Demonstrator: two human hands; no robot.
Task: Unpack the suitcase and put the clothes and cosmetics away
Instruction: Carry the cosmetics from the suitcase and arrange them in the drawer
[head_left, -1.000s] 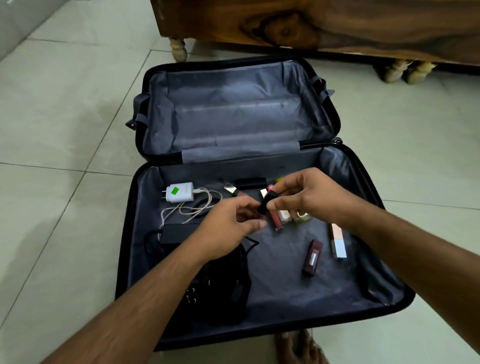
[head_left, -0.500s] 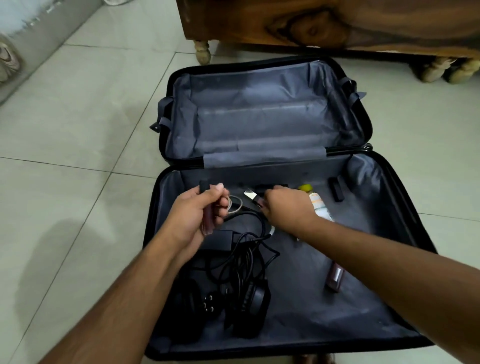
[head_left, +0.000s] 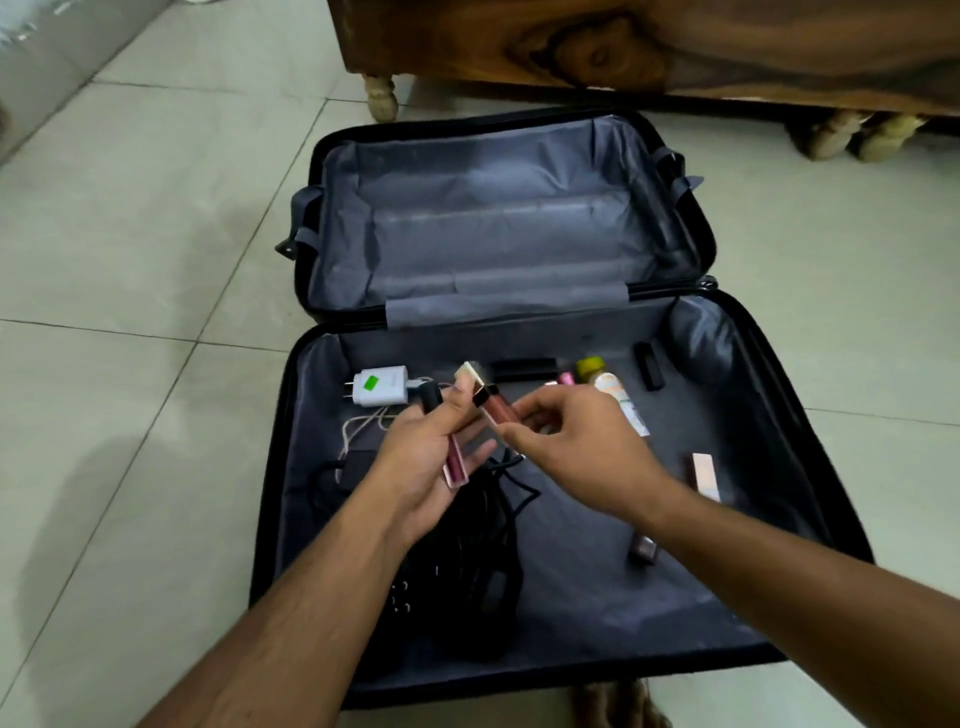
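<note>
At the frame's centre an open black suitcase (head_left: 696, 218) lies on the tiled floor. In its lower half, left side, sit a white charger (head_left: 382, 385) and tangled black cables (head_left: 467, 561). The left hand (head_left: 431, 462), palm up, holds a pink lip gloss tube (head_left: 456, 465) under curled fingers. Just right, the right hand (head_left: 576, 447) pinches a brown lip gloss (head_left: 491, 410) over that palm. Further right lie a yellow-capped bottle (head_left: 610, 387) and a rose-gold lipstick (head_left: 706, 475).

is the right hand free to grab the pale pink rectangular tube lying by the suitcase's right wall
Probably not yet: the right hand pinches a brown-red lip gloss tube. Nothing covers the pale pink rectangular tube on the grey lining, so the way looks free.
</note>
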